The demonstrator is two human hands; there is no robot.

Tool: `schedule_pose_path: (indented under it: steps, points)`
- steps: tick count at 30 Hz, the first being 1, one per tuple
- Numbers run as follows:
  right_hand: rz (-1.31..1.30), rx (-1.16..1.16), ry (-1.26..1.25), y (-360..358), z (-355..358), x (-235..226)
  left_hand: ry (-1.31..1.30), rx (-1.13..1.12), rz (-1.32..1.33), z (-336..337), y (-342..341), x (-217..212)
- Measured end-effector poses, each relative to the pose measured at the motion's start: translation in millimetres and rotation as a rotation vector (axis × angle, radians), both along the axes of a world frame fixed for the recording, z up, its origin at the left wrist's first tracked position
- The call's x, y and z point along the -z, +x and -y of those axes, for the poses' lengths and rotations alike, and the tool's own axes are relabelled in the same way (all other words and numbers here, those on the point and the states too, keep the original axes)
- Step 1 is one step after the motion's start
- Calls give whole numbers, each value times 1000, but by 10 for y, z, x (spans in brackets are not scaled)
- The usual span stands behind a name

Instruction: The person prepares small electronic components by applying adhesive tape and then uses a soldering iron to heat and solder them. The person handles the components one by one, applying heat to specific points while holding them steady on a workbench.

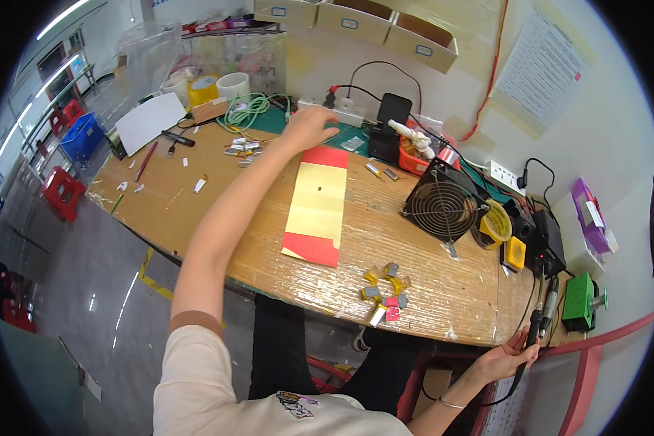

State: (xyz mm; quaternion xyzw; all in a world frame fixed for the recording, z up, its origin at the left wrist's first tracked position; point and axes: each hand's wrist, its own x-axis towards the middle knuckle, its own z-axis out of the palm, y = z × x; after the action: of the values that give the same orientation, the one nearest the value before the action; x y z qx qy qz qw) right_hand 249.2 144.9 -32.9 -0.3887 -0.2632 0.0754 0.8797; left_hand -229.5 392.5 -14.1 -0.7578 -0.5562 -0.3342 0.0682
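"What does my left hand (309, 131) need?"

"A light touch, I'd judge, at the tabletop's (385, 236) back edge, beyond the sheet (317, 203). Its fingers look slightly parted; whether they hold anything, I can't tell."

"And my right hand (511, 359)?"

"Care with the metal end, I'd say. It's closed round the iron (535, 325) by the handle, near the right front corner."
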Motion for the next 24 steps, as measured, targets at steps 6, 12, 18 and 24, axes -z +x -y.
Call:
schedule_pose_path:
  steps: [6, 12, 18, 24]
  points:
    - [45, -71, 38, -16, 195, -67, -80, -109, 168, -509, 638, -16]
    - [122, -131, 55, -6, 287, -31, 91, -107, 273, -31, 362, -472]
    - [90, -229, 100, -351, 281, 3, 335, -18, 182, 1275, 209, -657]
    - [102, -401, 93, -727, 284, -114, 61, 17, -187, 2277, 316, -61]
